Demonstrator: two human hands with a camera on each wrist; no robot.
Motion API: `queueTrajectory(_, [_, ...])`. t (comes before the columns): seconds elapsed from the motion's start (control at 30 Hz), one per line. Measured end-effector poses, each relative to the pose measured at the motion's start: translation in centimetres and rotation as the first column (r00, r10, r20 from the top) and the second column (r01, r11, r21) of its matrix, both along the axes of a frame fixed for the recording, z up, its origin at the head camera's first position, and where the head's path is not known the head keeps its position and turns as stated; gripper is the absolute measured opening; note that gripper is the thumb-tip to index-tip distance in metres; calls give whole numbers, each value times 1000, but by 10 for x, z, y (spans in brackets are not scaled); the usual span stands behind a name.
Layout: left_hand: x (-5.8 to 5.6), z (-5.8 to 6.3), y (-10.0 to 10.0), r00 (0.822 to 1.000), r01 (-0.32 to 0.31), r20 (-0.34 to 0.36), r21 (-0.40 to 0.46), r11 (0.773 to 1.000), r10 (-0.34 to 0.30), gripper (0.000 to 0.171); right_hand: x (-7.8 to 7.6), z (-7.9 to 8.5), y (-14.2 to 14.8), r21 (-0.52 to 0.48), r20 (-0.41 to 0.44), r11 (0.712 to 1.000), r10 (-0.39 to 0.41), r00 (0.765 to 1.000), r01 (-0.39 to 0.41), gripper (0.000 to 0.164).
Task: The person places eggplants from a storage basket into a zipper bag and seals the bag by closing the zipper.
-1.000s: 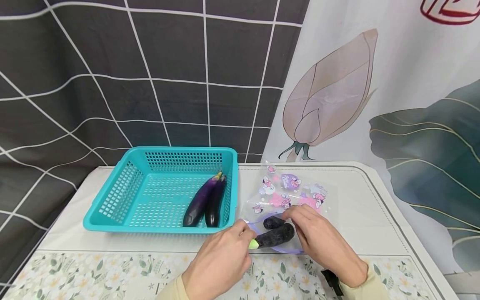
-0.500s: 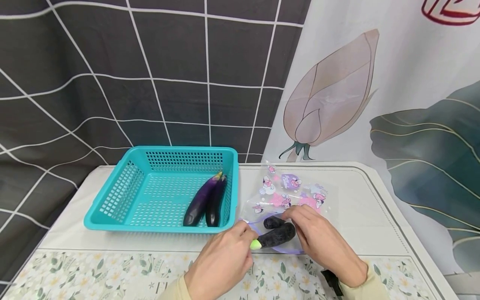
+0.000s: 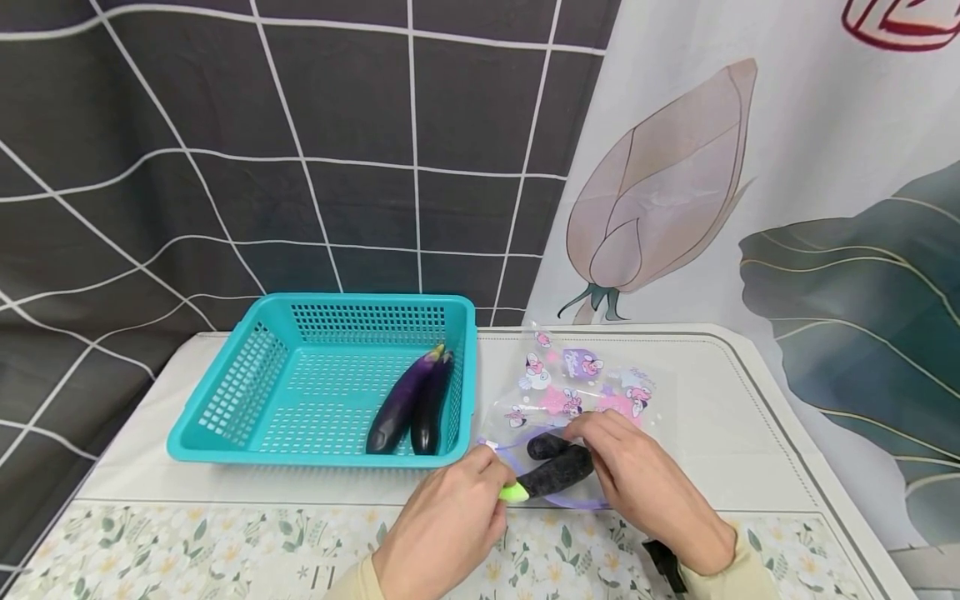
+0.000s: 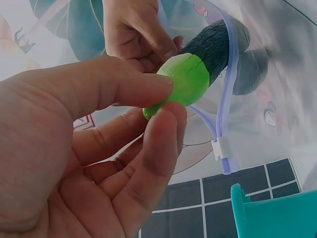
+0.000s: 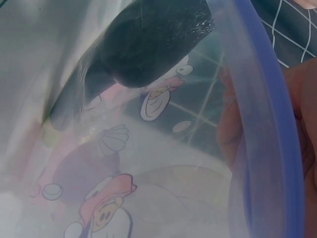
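My left hand (image 3: 448, 523) pinches the bright green cap (image 4: 187, 79) of a dark, wrinkled eggplant (image 3: 558, 472) between thumb and fingertips. The eggplant's dark end lies inside a clear printed zip bag (image 3: 577, 385), past its purple-edged mouth. Beside it in the bag is a second dark eggplant (image 3: 546, 444), seen through the plastic. At the bag's mouth, my right hand (image 3: 641, 479) grips the edge. Its fingers are partly hidden behind the purple zip strip (image 5: 277, 148) in the right wrist view. A white slider (image 4: 222, 148) sits at one end of the strip.
Left of the bag stands a turquoise basket (image 3: 217, 433) with two glossy purple eggplants (image 3: 405, 404) along its right side. The white table (image 3: 738, 417) has a floral strip (image 3: 225, 546) at its front. Behind hang a dark grid cloth (image 3: 352, 200) and a flowered curtain (image 3: 795, 275).
The eggplant in my left hand has shifted slightly to the right, deeper over the bag, and more of its green cap shows. My right hand stays in place.
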State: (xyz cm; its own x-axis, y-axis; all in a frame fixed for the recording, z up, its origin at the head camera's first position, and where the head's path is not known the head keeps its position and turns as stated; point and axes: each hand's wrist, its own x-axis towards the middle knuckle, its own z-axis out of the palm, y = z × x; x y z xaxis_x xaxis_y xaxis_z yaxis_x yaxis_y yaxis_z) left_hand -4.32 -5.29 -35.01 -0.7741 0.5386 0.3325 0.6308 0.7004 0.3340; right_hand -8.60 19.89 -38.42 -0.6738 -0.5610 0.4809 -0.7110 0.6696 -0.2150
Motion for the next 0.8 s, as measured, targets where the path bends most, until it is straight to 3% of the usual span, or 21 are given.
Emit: queueTrajectory(0.8, [-2,-8,9,999,24,-46,10,1000,-23,15,-1,-1,0,-14,-26,1000,3,1000,-4,39])
